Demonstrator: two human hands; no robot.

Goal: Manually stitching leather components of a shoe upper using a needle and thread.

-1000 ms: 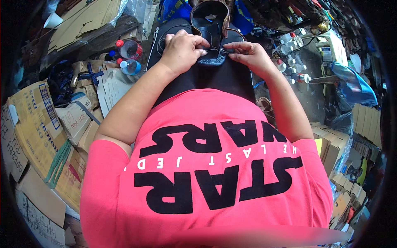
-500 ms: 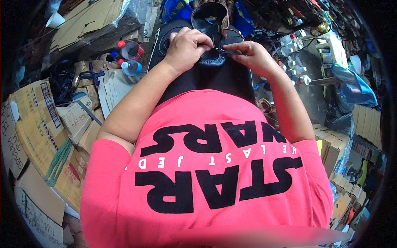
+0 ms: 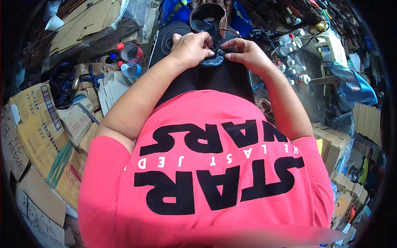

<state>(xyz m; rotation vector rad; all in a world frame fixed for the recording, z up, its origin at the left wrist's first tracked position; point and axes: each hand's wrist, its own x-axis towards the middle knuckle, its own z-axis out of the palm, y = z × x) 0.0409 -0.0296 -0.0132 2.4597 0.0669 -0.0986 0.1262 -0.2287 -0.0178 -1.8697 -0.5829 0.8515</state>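
Between my thighs, on dark trousers, rests what looks like a dark leather shoe (image 3: 211, 62) with a rounded, ridged near end. A brown-trimmed round opening (image 3: 202, 25) forms its far part. My left hand (image 3: 191, 48) pinches the shoe's edge from the left, with thumb and forefinger closed on the dark leather. From the right, my right hand (image 3: 245, 53) has its thumb and forefinger curled at the same spot; anything between those tips is too small to make out. A thin black cord (image 3: 167, 41) loops over my left thigh beside the left hand.
Capped plastic bottles (image 3: 131, 69) stand on the left, near flattened cardboard (image 3: 37, 120) and boxes. More bottles (image 3: 292, 66) crowd the right, with a blue plastic bag (image 3: 353, 84) and cardboard boxes (image 3: 328, 144) farther out.
My left hand has shifted a little right and down, its fingertips now lower on the shoe. The right hand has moved slightly left, closer to the left fingertips.
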